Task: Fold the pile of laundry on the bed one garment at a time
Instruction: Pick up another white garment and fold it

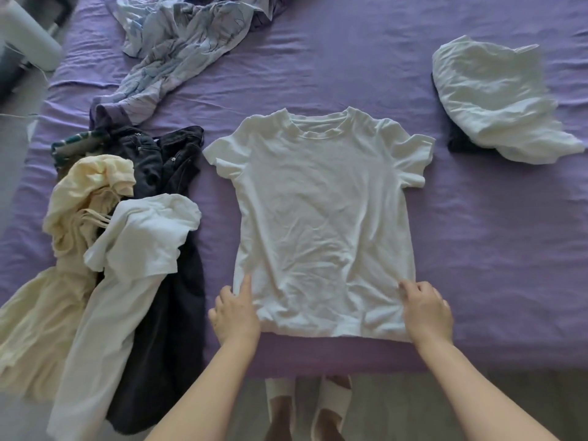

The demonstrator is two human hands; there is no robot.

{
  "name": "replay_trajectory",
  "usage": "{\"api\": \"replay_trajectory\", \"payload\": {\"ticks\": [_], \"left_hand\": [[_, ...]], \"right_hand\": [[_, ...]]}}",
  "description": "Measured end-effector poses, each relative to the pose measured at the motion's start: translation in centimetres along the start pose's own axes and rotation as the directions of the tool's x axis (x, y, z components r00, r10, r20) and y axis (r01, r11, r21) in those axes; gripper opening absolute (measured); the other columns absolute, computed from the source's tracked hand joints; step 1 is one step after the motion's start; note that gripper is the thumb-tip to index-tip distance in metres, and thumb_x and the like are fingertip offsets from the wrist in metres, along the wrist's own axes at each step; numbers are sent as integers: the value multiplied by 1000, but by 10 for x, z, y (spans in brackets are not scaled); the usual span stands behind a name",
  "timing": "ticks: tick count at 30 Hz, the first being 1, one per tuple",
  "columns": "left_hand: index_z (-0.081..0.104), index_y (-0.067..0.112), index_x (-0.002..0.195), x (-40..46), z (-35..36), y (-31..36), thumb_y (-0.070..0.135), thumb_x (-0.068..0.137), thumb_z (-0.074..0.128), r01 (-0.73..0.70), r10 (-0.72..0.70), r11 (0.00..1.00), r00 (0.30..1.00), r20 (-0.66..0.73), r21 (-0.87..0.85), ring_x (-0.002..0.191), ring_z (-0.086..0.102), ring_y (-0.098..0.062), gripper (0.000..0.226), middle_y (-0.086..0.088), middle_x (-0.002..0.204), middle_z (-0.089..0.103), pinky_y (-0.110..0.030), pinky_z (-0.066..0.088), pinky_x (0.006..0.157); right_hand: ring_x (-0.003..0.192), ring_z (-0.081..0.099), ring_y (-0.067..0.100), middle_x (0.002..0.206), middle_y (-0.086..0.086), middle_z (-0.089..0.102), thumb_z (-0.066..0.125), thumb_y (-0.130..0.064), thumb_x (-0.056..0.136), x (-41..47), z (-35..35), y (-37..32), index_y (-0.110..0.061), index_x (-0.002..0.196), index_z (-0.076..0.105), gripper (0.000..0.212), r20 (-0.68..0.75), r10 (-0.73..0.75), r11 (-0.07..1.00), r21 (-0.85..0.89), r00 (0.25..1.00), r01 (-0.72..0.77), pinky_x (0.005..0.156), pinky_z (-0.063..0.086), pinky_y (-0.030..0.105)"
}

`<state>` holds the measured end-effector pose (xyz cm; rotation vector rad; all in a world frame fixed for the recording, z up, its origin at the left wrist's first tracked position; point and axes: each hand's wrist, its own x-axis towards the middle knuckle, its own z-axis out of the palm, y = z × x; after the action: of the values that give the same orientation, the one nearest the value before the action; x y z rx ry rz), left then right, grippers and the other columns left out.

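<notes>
We logged a white T-shirt (pixel 321 218) flat; both hands, left hand (pixel 235 313) and right hand (pixel 426 310), at its hem, the laundry pile (pixel 127 233) left of it.
</notes>
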<state>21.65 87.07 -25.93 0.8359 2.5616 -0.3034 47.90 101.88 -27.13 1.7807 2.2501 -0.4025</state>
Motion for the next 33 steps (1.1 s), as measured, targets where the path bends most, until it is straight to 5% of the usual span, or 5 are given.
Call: {"api": "replay_trajectory", "payload": {"ticks": [18, 23, 27, 30, 33], "left_hand": [[16, 31, 148, -17, 13, -16, 12, 94, 36, -101, 109, 992, 988, 110, -73, 93, 49, -26, 61, -7, 106, 45, -34, 41, 76], [24, 37, 144, -13, 7, -20, 7, 92, 39, -57, 56, 998, 997, 47, 16, 83, 51, -25, 62, -7, 109, 40, -33, 43, 72], [15, 30, 150, -21, 4, 0, 13, 88, 51, -379, 401, 844, 916, 23, 379, 132, 32, -34, 74, -14, 147, 25, -46, 27, 107], [51, 22, 122, -31, 14, 27, 23, 83, 63, -723, 725, 658, 684, 85, 212, 114, 48, -31, 41, -9, 123, 50, -40, 40, 90], [40, 21, 126, -33, 29, 43, 39, 86, 60, -711, 668, 674, 703, 243, 203, 118, 40, -27, 48, -5, 125, 44, -39, 37, 91]], "right_hand": [[95, 51, 35, 119, 12, 45, 21, -27, 101, -33, 2, 8, -27, 140, 33, 40, 198, 96, 990, 81, 975, -114, 73, 38, 38], [100, 55, 27, 125, 8, 47, 55, -3, 84, -40, -4, 12, -25, 137, 41, 60, 26, 10, 971, -237, 1000, -4, 81, 42, 36], [88, 68, 34, 105, 19, 68, 87, 4, 40, -51, 6, -20, -9, 100, 73, 63, -76, -382, 922, -106, 921, 373, 69, 55, 43], [85, 69, 23, 99, 5, 70, 94, -32, 33, -62, 23, -47, -19, 91, 73, 62, 132, -556, 822, -57, 820, 567, 65, 54, 32], [86, 68, 22, 95, 1, 70, 92, -43, 26, -60, 30, -57, -22, 86, 71, 66, 223, -549, 817, -60, 806, 573, 63, 53, 31]]}}
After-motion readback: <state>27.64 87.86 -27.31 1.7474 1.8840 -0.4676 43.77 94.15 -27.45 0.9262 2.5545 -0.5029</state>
